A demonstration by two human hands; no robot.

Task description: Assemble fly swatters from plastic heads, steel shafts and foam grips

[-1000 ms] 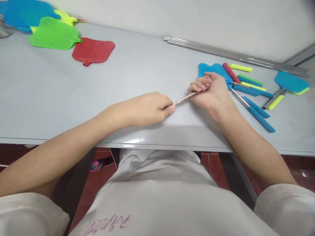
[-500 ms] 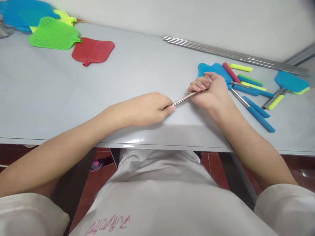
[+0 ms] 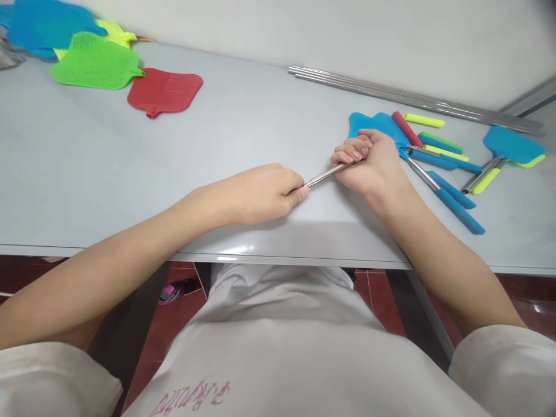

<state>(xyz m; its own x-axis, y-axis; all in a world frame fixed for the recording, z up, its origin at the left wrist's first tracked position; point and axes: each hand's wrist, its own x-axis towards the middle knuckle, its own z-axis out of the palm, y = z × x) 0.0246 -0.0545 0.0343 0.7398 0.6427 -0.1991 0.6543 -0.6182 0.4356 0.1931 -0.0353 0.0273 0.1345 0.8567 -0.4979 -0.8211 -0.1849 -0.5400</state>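
Note:
Between my two hands runs a slim, shiny telescopic metal rod, slanting up to the right over the table. My left hand is closed around its lower end, thumb and forefinger pinching near a joint. My right hand, palm turned up, has its fingers curled over the other end; that end is hidden in the grip. Just behind my right hand lies a blue fly swatter head. A metal rod with a blue handle rests to the right of my right wrist.
Loose handle sleeves, among them a red sleeve and a yellow sleeve, lie at the right. Long metal tubes run along the wall. A blue swatter head sits far right. Green and red swatter heads lie at the left.

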